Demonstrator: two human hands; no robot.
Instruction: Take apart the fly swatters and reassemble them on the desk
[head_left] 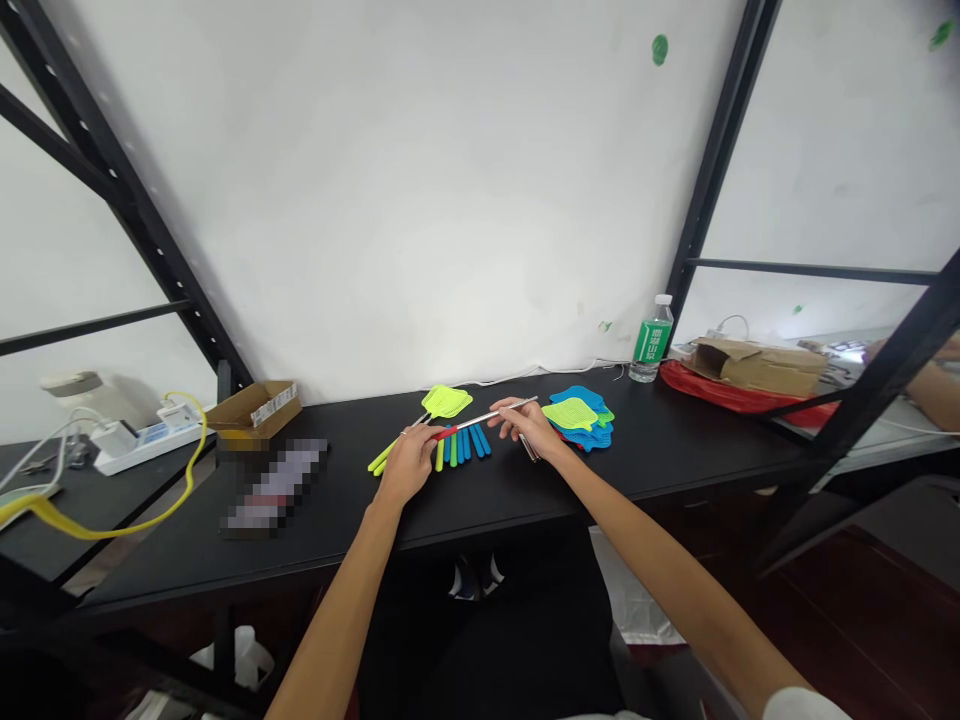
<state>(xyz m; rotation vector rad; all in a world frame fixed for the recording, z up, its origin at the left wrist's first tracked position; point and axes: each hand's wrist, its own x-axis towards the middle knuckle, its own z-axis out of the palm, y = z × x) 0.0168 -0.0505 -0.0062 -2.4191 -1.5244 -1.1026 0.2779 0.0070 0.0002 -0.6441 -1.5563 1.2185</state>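
In front of me, my left hand (411, 463) is closed on a red handle (448, 433) that has a thin metal rod (480, 418). My right hand (523, 424) pinches that rod farther along. More metal rods (529, 448) stick out below my right palm. Just beyond my left hand lies a yellow-green fly swatter head (448, 401) on a rod, with yellow-green handles (381, 459) at its left. Blue and green handles (466, 443) lie in a row between my hands. Right of my right hand is a pile of blue, green and red swatter heads (581, 425).
A water bottle (651, 340) stands at the back right, near a cardboard box (757, 366) on red plastic (697, 387). An open carton (255, 410), a power strip (154, 445) and a yellow cable (180, 500) are at left. Black shelf posts (150, 220) flank the black table (315, 565).
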